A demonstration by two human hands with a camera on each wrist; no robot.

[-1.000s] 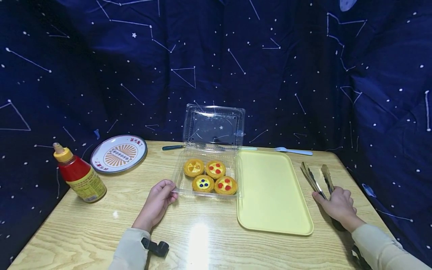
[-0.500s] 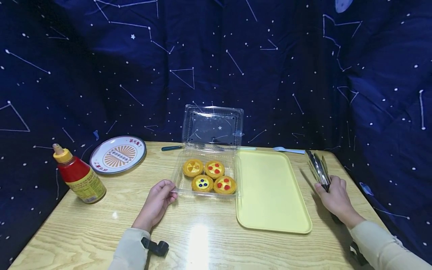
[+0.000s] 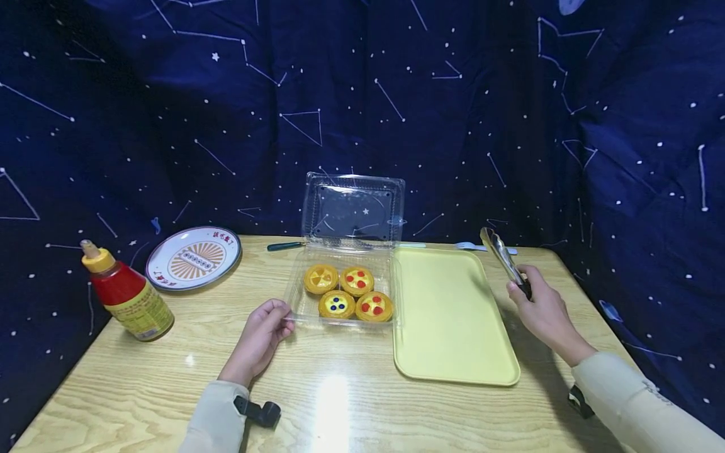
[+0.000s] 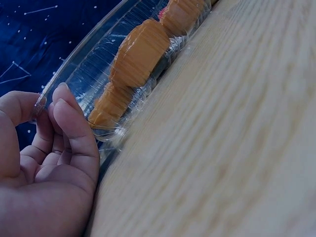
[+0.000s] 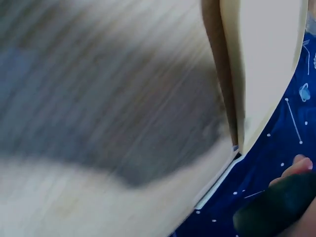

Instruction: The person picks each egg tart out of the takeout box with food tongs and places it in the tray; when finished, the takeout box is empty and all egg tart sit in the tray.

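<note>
At the near left corner of a clear plastic clamshell box [image 3: 300,308], my left hand [image 3: 257,340] pinches the rim between thumb and fingers, as the left wrist view also shows. Several egg tarts [image 3: 338,304] sit in the box, topped with red, blue or orange pieces. Its lid [image 3: 355,211] stands raised at the back. To the right, my right hand [image 3: 546,318] grips metal food tongs [image 3: 504,255] above the table, their tips pointing to the back left and close together. In the right wrist view, the tongs' dark handle end [image 5: 271,210] shows blurred beside the fingers.
A pale yellow tray [image 3: 453,340] lies right of the box. Behind are a light blue fork [image 3: 470,246] and a dark-handled utensil [image 3: 284,246]. A patterned plate [image 3: 194,258] and a red and yellow squeeze bottle [image 3: 127,292] stand left. A starry curtain [image 3: 362,113] closes the back.
My right hand has lifted the tongs off the table and swung them left toward the tray; their arms have come together. My left hand keeps its hold on the box corner.
</note>
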